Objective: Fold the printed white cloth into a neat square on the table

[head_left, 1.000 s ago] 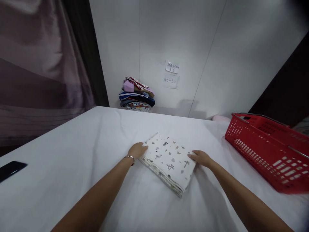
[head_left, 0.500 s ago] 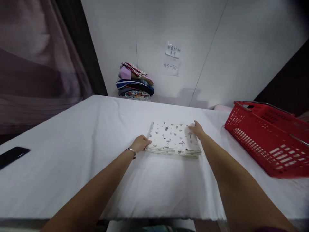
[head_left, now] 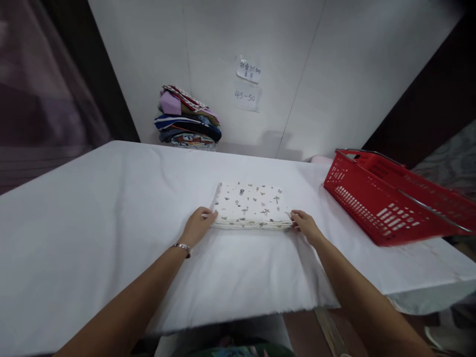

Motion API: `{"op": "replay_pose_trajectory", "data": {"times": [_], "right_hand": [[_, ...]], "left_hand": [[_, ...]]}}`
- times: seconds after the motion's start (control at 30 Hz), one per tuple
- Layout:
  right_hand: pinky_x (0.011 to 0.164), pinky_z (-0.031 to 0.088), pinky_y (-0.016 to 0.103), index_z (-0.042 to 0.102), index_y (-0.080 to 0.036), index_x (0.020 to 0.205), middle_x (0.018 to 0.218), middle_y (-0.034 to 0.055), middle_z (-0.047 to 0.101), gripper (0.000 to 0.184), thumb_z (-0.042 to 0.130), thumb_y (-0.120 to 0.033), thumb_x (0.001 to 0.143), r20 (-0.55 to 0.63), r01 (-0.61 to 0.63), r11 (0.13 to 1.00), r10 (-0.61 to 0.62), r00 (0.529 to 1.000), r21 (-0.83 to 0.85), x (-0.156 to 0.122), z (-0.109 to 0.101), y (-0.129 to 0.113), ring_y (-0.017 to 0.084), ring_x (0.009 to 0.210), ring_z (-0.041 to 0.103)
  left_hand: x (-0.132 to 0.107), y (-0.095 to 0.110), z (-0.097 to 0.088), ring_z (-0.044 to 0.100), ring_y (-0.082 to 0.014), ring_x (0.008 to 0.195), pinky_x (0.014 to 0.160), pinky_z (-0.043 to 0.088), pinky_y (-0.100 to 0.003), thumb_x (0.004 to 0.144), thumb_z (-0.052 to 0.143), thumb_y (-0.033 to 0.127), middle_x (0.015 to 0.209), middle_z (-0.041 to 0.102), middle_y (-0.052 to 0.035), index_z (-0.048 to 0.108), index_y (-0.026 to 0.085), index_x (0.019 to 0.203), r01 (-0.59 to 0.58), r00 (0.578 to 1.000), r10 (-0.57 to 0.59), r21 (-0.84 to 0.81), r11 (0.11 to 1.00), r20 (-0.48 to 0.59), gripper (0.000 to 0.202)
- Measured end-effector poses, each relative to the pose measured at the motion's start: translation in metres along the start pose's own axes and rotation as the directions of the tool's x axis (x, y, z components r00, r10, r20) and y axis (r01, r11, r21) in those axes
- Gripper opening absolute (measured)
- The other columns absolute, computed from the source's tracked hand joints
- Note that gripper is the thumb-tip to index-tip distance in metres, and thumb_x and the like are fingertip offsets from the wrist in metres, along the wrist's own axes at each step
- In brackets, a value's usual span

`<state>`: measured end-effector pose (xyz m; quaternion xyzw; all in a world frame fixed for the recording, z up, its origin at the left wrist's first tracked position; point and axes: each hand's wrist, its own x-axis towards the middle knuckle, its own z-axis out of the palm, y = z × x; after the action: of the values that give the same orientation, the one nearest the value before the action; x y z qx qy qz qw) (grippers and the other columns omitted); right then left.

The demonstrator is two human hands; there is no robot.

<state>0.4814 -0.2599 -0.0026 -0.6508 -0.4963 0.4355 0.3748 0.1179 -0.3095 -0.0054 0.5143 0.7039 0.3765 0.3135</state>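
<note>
A folded white cloth with small plant and animal prints lies flat on the white-covered table, its layered edge facing me. At its near left corner, my left hand pinches the layers between thumb and fingers; a bracelet circles that wrist. My right hand grips the near right corner in the same way, fingertips on the stacked edge.
A red plastic basket with metal handles stands on the table to the right. Beyond the far edge, against the wall, rises a pile of folded fabrics. Paper notes hang on the wall. A curtain is at left.
My right hand has come from the cloth's right far side down to its near right corner. My left hand stays at the left corner. The view has shifted to the right.
</note>
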Motion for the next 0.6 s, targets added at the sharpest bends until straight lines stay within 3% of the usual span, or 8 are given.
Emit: {"op": "replay_pose_trajectory", "data": {"times": [0.1,0.2,0.37,0.6], "right_hand": [[0.039,0.038,0.02,0.059,-0.016,0.084,0.075,0.0047,0.061,0.028,0.053,-0.042,0.075,0.058,-0.015,0.998,0.012,0.998,0.06,-0.019,-0.002,0.004,0.01,0.05,0.053],[0.038,0.036,0.018,0.058,-0.016,0.084,0.077,0.0042,0.06,0.03,0.054,-0.045,0.074,0.055,0.034,0.994,-0.04,0.998,0.106,-0.031,0.002,0.006,0.009,0.051,0.051],[0.041,0.036,0.018,0.054,-0.021,0.109,0.084,0.0015,0.056,0.042,0.057,-0.043,0.073,-0.001,0.187,0.975,-0.188,0.982,0.12,-0.04,0.015,0.016,0.009,0.057,0.051],[0.045,0.037,0.02,0.05,-0.022,0.12,0.087,0.0006,0.055,0.053,0.058,-0.041,0.072,-0.094,0.3,0.952,-0.294,0.951,0.056,-0.034,0.025,0.026,0.007,0.053,0.046]], "left_hand": [[-0.007,-0.006,-0.005,0.059,-0.0174,0.086,0.076,0.05,-0.03,0.069,0.057,0.053,0.103,0.06,-0.0044,0.057,0.022,0.104,-0.175,0.982,0.175,-0.006,0.985,0.07,0.047],[-0.008,-0.014,-0.008,0.057,-0.018,0.096,0.085,0.049,-0.031,0.068,0.059,0.048,0.122,0.05,-0.0046,0.057,0.023,0.107,-0.306,0.941,0.314,-0.078,0.949,0.13,0.047],[-0.007,-0.015,-0.008,0.058,-0.0178,0.094,0.086,0.05,-0.031,0.071,0.056,0.044,0.116,0.055,-0.0037,0.06,0.021,0.104,-0.281,0.955,0.282,-0.026,0.959,0.094,0.041],[-0.005,-0.006,0.0,0.059,-0.0163,0.084,0.081,0.049,-0.03,0.074,0.052,0.037,0.113,0.059,-0.0027,0.061,0.022,0.108,-0.286,0.958,0.287,0.208,0.935,0.028,0.038]]}}
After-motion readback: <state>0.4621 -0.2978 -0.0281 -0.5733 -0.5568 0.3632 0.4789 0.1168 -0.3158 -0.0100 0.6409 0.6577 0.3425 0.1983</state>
